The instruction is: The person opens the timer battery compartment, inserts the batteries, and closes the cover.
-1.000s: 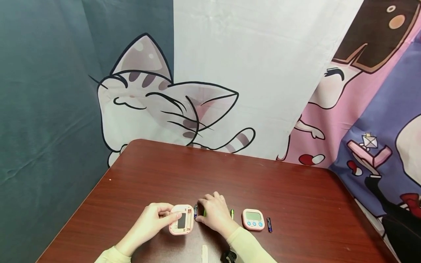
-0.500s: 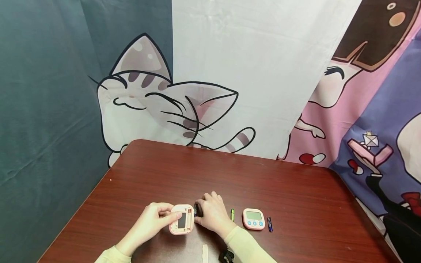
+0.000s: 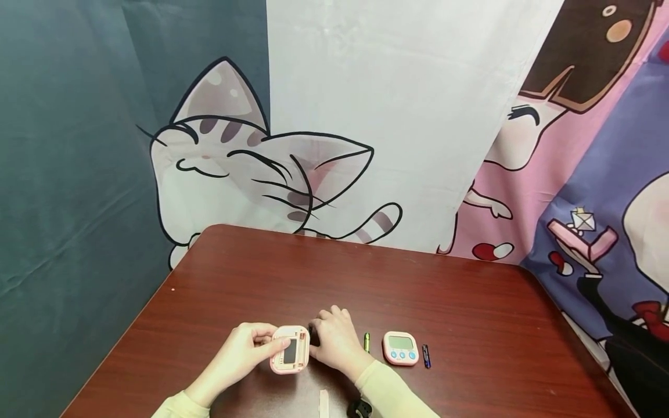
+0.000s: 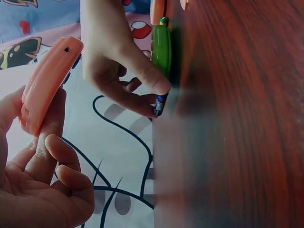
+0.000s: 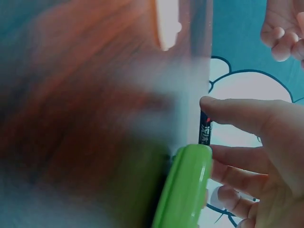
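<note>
My left hand [image 3: 245,351] holds a pink kitchen timer [image 3: 290,351] just over the table, its back turned up and its battery slot uncovered and bare. The left thumb presses on the back, and the left wrist view shows the timer's curved pink side. To the right of it, my right hand [image 3: 340,342] is low at the table. Its thumb and a finger pinch a dark AAA-size battery [image 4: 160,105] at the ends. Beside that battery stands a green rounded case [image 5: 185,190], hidden under the right hand in the head view.
A second pink timer [image 3: 400,348] lies screen up on the table [image 3: 366,278], right of the right hand. A green battery [image 3: 367,342] is on its left and a dark blue battery [image 3: 426,356] on its right. A pale strip [image 3: 324,403] lies at the near edge.
The right hand has shifted slightly left and its thumb and finger have closed on the dark battery. The green case has gone from sight in the head view. The left hand stays put.
</note>
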### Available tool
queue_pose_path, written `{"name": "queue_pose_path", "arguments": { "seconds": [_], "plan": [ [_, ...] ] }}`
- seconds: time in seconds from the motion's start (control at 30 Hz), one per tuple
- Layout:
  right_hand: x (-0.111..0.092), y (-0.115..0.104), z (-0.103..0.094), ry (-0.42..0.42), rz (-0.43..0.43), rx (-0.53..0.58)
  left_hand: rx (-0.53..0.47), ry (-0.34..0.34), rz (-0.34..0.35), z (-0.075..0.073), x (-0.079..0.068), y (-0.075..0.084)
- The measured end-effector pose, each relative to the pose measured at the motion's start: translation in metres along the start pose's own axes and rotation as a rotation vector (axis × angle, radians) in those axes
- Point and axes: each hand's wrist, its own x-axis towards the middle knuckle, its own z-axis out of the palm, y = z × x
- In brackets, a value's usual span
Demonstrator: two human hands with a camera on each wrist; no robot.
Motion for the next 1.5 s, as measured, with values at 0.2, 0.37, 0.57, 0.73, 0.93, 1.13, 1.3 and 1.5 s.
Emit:
{"name": "queue_pose_path", "arguments": {
  "seconds": [0.2,0.37,0.57,0.73,0.93,1.13,1.3,1.5],
  "plan": [
    [-0.002,0.0,-0.006,0.031,0.011,0.05,0.001,-0.006,0.0,0.001,0.001,0.002],
    [-0.01,0.005,-0.012,0.102,0.002,0.073,0.003,-0.006,0.003,0.001,0.0,0.001],
    [-0.025,0.009,-0.024,0.159,-0.002,0.158,0.01,-0.001,0.024,0.001,0.0,0.001],
    [-0.034,0.008,-0.035,0.179,-0.021,0.195,0.021,0.0,0.033,0.0,-0.001,0.001],
    [-0.042,0.006,-0.045,0.192,-0.048,0.193,0.029,-0.004,0.018,0.001,-0.001,0.0],
    [-0.051,0.004,-0.052,0.241,-0.069,0.169,0.01,-0.008,0.015,0.002,-0.001,0.0],
    [-0.056,0.002,-0.061,0.268,-0.082,0.189,0.006,0.008,0.025,0.0,-0.002,0.001],
    [-0.06,-0.002,-0.07,0.282,-0.105,0.215,0.011,0.01,0.017,0.001,-0.001,-0.001]
  ]
}}
